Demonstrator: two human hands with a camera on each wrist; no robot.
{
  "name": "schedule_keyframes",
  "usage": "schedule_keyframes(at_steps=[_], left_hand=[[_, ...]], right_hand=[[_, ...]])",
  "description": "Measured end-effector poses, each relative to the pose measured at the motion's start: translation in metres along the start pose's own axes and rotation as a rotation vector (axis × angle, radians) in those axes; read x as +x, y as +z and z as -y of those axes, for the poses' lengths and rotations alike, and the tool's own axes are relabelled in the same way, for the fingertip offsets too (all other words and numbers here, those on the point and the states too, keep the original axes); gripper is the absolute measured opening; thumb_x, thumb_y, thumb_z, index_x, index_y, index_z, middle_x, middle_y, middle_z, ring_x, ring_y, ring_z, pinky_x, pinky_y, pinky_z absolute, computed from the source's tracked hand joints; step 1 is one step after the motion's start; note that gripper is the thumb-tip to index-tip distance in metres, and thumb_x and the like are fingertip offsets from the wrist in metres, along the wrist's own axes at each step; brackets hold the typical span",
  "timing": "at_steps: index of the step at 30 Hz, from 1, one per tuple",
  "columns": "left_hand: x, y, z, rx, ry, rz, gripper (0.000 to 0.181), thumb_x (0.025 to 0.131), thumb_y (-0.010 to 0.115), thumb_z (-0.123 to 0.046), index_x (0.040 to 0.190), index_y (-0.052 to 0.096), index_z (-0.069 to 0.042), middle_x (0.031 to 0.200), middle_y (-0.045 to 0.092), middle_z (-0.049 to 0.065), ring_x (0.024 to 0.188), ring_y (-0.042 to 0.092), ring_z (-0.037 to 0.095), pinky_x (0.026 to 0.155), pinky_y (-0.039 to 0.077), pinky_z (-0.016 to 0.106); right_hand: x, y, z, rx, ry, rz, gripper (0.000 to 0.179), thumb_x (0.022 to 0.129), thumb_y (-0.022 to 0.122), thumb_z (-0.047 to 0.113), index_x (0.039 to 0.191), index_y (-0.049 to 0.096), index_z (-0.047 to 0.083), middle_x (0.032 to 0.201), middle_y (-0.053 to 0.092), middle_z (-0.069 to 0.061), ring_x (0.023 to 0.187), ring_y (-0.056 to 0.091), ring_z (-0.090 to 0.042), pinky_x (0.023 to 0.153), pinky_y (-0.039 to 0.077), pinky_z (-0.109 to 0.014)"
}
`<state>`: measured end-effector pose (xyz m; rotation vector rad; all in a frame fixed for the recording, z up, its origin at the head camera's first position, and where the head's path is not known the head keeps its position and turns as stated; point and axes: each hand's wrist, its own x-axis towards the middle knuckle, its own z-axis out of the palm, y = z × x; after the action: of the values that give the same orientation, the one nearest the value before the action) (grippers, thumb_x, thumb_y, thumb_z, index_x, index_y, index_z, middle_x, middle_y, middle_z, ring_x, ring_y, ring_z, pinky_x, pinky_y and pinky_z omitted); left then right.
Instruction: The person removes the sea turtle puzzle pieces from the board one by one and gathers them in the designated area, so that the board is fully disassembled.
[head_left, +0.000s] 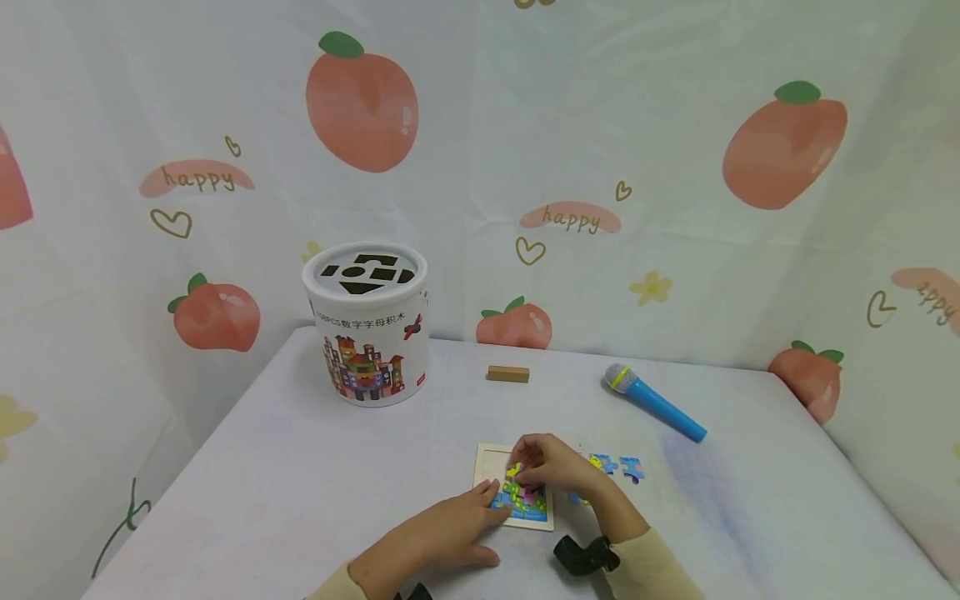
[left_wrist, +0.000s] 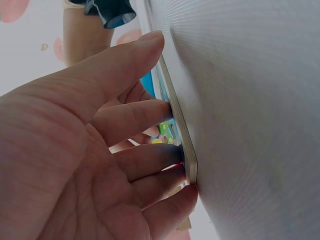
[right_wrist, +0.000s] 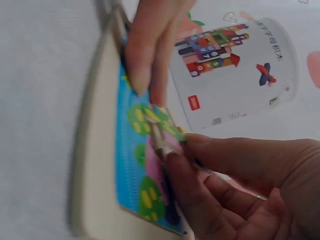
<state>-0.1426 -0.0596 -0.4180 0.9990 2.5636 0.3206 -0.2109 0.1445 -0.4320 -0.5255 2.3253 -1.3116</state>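
A wooden puzzle tray (head_left: 486,457) lies on the white table, its near part filled with blue, green and pink jigsaw pieces (head_left: 527,513). My left hand (head_left: 459,523) rests on the tray's left side, and in the left wrist view its fairly straight fingertips (left_wrist: 172,155) touch the tray's edge. Over the assembled pieces, my right hand (head_left: 553,463) pinches a small puzzle piece (right_wrist: 161,142) between thumb and index finger. That piece is tilted against the picture and blurred in the right wrist view; its print is mostly hidden. Several loose puzzle pieces (head_left: 632,468) lie right of the tray, partly behind the right forearm.
A white block bucket (head_left: 367,350) with a shape-sorter lid stands at the back left. A small wooden block (head_left: 507,374) lies behind the tray. At the back right is a blue toy microphone (head_left: 663,408). A peach-printed cloth (head_left: 465,167) hangs behind the table.
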Motion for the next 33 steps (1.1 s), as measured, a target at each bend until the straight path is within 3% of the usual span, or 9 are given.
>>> schedule_keyframes(at_steps=[11, 23, 33], left_hand=[[0.001, 0.003, 0.000, -0.005, 0.000, -0.003, 0.060, 0.082, 0.064, -0.045, 0.136, 0.050, -0.021, 0.148, 0.036, 0.014, 0.139, 0.033, 0.024, 0.108, 0.038, 0.036], [0.002, 0.000, -0.002, -0.015, -0.020, 0.009, 0.060, 0.083, 0.064, -0.045, 0.135, 0.050, -0.021, 0.148, 0.036, 0.014, 0.139, 0.033, 0.025, 0.109, 0.036, 0.037], [0.001, 0.000, -0.002, -0.020, -0.027, 0.003, 0.060, 0.082, 0.065, -0.045, 0.136, 0.050, -0.022, 0.149, 0.035, 0.012, 0.139, 0.032, 0.024, 0.108, 0.037, 0.038]], right_hand=[[-0.012, -0.006, -0.010, 0.080, 0.043, -0.069, 0.024, 0.081, 0.071, 0.013, 0.097, 0.059, -0.001, 0.073, 0.063, -0.001, 0.063, 0.057, -0.010, 0.060, 0.054, -0.025], [-0.041, -0.028, -0.018, 0.033, 0.055, -0.160, 0.023, 0.084, 0.068, 0.013, 0.099, 0.063, -0.004, 0.076, 0.058, -0.003, 0.066, 0.054, -0.011, 0.059, 0.050, -0.021], [-0.065, -0.046, -0.032, 0.072, 0.106, -0.251, 0.024, 0.082, 0.070, 0.013, 0.089, 0.059, -0.007, 0.074, 0.063, -0.002, 0.065, 0.058, -0.011, 0.061, 0.055, -0.025]])
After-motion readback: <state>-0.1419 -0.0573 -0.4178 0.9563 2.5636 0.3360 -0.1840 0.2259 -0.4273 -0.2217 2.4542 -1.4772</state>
